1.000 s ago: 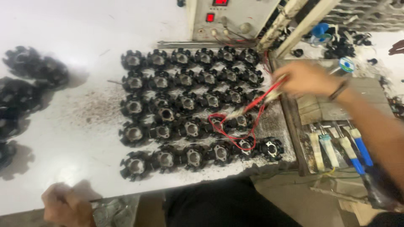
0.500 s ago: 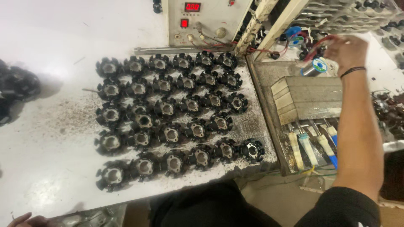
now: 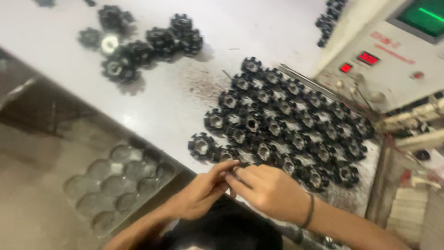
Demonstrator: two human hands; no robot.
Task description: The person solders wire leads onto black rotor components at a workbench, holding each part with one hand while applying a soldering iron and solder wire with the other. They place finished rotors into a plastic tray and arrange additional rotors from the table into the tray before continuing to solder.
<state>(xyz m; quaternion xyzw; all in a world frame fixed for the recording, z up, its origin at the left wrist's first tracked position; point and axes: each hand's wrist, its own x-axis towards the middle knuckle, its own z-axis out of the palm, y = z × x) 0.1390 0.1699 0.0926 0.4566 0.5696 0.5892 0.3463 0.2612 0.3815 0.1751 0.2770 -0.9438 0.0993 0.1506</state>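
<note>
I am looking down at my two hands, meeting at the near edge of the white table (image 3: 152,111). My left hand (image 3: 203,190) and my right hand (image 3: 268,190) are touching at the fingertips. The fingers are pinching close together over something small, but it is too blurry to tell what. Just past my hands, black round parts (image 3: 286,125) are sitting in rows on the table. More black parts (image 3: 148,41) are lying far off. A clear tray (image 3: 120,185) is sitting below the table.
</note>
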